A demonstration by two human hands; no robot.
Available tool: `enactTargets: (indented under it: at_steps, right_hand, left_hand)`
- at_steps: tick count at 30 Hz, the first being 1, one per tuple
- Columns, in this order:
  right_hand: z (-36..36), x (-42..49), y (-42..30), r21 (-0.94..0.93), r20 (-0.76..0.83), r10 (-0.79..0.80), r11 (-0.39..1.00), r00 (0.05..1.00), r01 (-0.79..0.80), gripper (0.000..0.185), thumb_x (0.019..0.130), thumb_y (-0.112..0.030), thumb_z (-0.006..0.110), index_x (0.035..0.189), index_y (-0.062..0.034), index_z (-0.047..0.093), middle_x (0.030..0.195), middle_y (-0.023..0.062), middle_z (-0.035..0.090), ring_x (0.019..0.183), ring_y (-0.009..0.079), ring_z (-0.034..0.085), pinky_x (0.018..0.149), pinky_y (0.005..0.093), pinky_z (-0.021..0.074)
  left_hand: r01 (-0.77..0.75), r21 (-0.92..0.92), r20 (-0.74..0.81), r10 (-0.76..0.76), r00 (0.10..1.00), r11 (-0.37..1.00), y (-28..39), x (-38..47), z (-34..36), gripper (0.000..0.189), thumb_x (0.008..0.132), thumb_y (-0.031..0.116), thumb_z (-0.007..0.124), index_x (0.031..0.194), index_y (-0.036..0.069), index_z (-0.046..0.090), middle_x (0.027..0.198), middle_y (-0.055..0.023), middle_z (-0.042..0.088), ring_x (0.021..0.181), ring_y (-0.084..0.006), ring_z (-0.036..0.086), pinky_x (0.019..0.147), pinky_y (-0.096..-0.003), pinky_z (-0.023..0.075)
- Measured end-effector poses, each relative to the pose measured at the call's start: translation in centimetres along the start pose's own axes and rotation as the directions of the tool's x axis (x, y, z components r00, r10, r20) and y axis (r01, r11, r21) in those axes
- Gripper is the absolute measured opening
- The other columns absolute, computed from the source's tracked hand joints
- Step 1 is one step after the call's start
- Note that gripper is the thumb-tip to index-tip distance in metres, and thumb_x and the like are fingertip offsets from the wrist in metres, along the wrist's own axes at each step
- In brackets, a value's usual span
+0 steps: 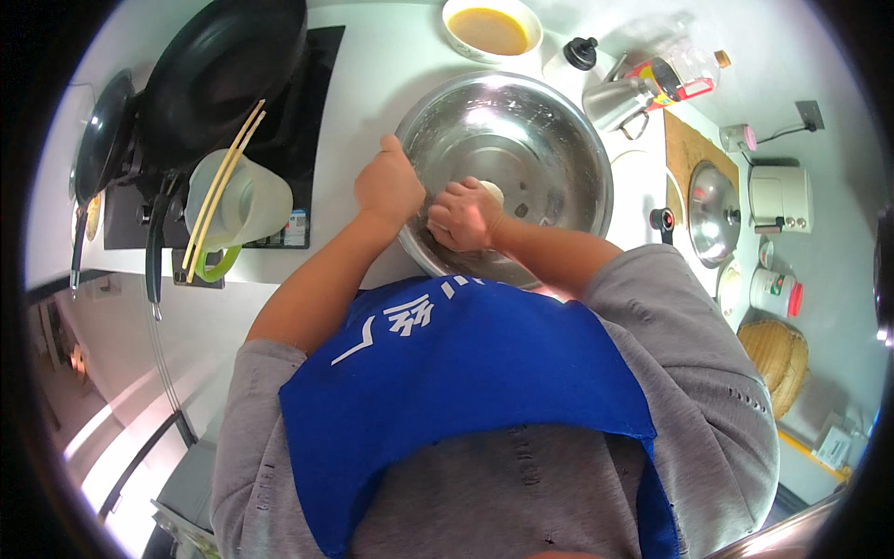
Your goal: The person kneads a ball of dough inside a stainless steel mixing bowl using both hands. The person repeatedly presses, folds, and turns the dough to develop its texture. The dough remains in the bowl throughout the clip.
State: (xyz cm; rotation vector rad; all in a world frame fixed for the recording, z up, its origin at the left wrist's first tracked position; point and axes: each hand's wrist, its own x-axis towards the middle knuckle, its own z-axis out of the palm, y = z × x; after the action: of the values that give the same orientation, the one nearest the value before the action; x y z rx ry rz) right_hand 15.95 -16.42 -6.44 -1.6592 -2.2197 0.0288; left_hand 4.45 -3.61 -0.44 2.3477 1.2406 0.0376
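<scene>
A large stainless steel mixing bowl [559,140] stands on the white counter before me. My left hand [388,183] grips the bowl's left rim, thumb on the outside, its fingertips hidden. Inside the bowl, my right hand [464,214] is curled over a pale lump that looks like dough [493,190]. Only a small part of the lump shows past the knuckles; the rest is hidden under the hand. Small wet-looking marks dot the bowl's inner wall.
A bowl of yellow-brown liquid [489,31] stands behind the mixing bowl. On the left, a black wok [223,77] sits on the cooktop, beside a plastic measuring jug [269,192] with chopsticks [227,185] across it. To the right are a steel pitcher [614,101] and a pot lid [712,213].
</scene>
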Motion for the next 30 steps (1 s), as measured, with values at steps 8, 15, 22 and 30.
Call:
enactTargets:
  at_steps: [8,15,22,30]
  right_hand:
    - [-0.5,3.8,-0.2,-0.025,0.115,0.805,0.589,0.583,-0.808,0.033,0.083,-0.038,0.056,0.077,-0.0094,0.071,0.082,0.0140,0.070,0.084,0.0308,0.068,0.076,0.0451,0.0488]
    - [-5.1,-1.3,5.0,0.105,0.502,0.806,0.303,0.314,-0.947,0.055,0.088,-0.042,0.048,0.129,-0.0061,0.054,0.119,0.0243,0.061,0.108,0.0396,0.060,0.094,0.0457,0.0467]
    - [-2.1,-3.0,4.7,0.195,0.341,0.903,0.204,0.262,-0.959,0.071,0.084,-0.054,0.054,0.124,0.0051,0.054,0.125,0.0284,0.055,0.119,0.0387,0.053,0.099,0.0425,0.0426]
    - [-2.5,-3.3,6.0,0.411,0.444,0.822,0.166,0.356,-0.897,0.079,0.088,-0.065,0.043,0.119,0.0056,0.057,0.127,0.0261,0.054,0.119,0.0377,0.052,0.103,0.0414,0.0370]
  left_hand:
    - [-0.041,-0.089,0.005,0.042,0.999,0.995,-1.7,0.3,0.5,0.045,0.072,0.013,0.062,0.111,-0.003,0.046,0.095,-0.0297,0.064,0.094,-0.0472,0.062,0.085,-0.0501,0.0477]
    - [-0.619,-0.408,-0.327,0.526,0.785,0.671,3.9,-1.3,-7.5,0.048,0.091,0.029,0.058,0.127,-0.002,0.049,0.126,-0.0174,0.052,0.117,-0.0270,0.049,0.094,-0.0371,0.0382]
    - [-0.183,-0.976,-0.148,0.977,0.153,-0.119,13.2,-14.1,-19.1,0.077,0.096,0.062,0.008,0.120,0.011,0.059,0.116,-0.0257,0.059,0.108,-0.0302,0.054,0.103,-0.0457,0.0313]
    - [0.070,-0.994,-0.065,0.980,0.190,-0.080,13.4,-17.2,-19.9,0.065,0.097,0.056,0.017,0.112,0.013,0.063,0.112,-0.0258,0.061,0.108,-0.0301,0.055,0.098,-0.0415,0.0379]
